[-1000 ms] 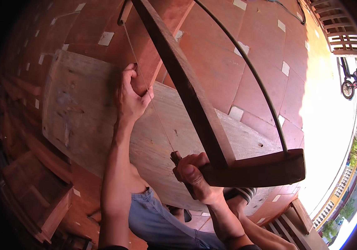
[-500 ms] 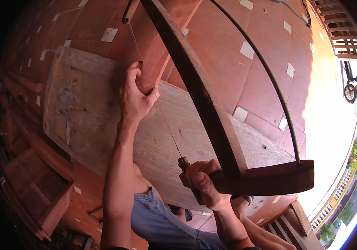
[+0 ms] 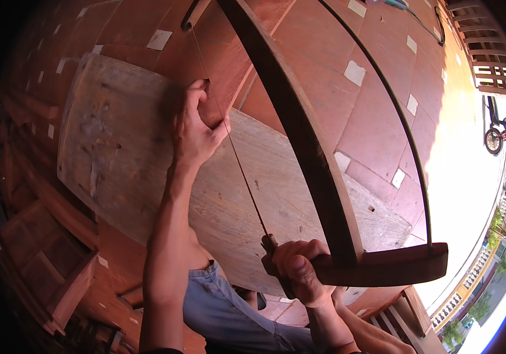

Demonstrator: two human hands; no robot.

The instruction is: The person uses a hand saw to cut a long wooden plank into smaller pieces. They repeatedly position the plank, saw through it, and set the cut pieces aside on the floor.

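Observation:
My right hand [image 3: 306, 271] is wrapped around the near end of a wooden frame saw [image 3: 294, 121], at the joint between its dark end piece and the blade's peg. The saw's thin blade [image 3: 242, 168] runs away from me, past my left hand, to the far end piece at the top. My left hand [image 3: 197, 130] grips the near end of a reddish wooden board [image 3: 235, 68], thumb on one side and fingers on the other. That board rests over a weathered plank bench [image 3: 146, 153]. Whether the blade is in the wood I cannot tell.
Reddish wooden panels [image 3: 40, 265] lie at the left. A corded power tool [image 3: 391, 3] is on the tiled floor [image 3: 377, 112] at the top. Slatted wood pieces [image 3: 492, 53] stand at the far right, near a parked motorbike [image 3: 495, 138].
My right hand and the saw's near end have shifted a little down and to the right. My left hand keeps its grip on the board. More of the power tool shows.

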